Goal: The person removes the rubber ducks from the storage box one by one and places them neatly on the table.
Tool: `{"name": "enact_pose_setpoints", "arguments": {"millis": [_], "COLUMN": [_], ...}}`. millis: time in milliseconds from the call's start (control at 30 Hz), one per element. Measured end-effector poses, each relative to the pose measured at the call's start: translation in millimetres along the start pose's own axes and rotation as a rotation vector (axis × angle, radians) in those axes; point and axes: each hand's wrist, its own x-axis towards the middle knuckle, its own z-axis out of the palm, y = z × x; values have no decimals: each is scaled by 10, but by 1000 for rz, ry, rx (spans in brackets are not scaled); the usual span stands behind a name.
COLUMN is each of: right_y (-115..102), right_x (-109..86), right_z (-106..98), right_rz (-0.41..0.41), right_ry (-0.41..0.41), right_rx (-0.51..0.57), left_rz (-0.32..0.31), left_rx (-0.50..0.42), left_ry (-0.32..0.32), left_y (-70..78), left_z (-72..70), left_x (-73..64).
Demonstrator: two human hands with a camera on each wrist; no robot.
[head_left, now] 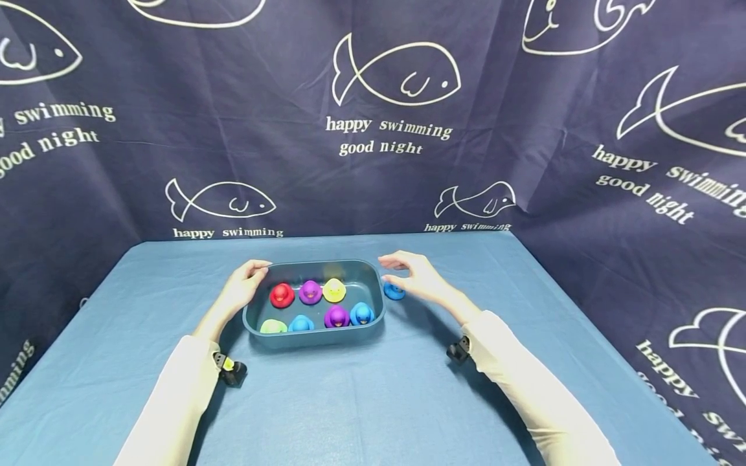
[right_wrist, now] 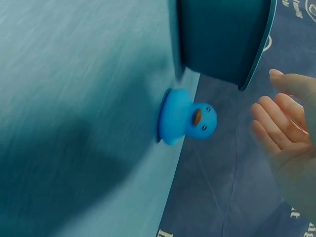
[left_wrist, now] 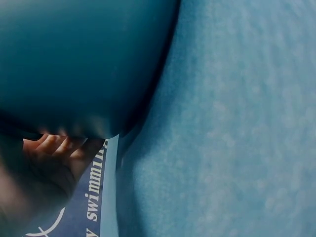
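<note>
"Blue duck (head_left: 394, 292), where is it?"
"Upright on the table (head_left: 419, 401), just right of the box (head_left: 315, 338)."
"And the right hand (head_left: 418, 277)?"
"Loosely open near it; the right wrist view shows a gap (from the head, the fingers partly cover the duck)."
"The left hand (head_left: 241, 285)?"
"Gripping the box's rim. Only the head view shows seven ducks (head_left: 311, 292) inside; both wrist views show outer walls."

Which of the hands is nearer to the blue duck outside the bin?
The right. The right hand is close beside the blue duck, yet apart from it; the left hand is at the opposite end of the bin.
</note>
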Motion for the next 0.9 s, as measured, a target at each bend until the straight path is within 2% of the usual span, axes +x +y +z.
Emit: {"name": "enact_pose_setpoints", "arguments": {"millis": [300,667,900], "right_y": [-88,-159,-227], "right_x": [105,228,281], "right_z": [128,310,390], "right_rz": [-43,-107,-102], "right_ry": [5,-34,-58], "right_rx": [33,43,50], "left_rz": [-8,-11,-21], "left_rx": [-16,-3,0], "left_ry": [12,10,-5], "left_y": [27,27,20], "left_z": [2,-5,4], "left_x": [-10,-2,-2]}}
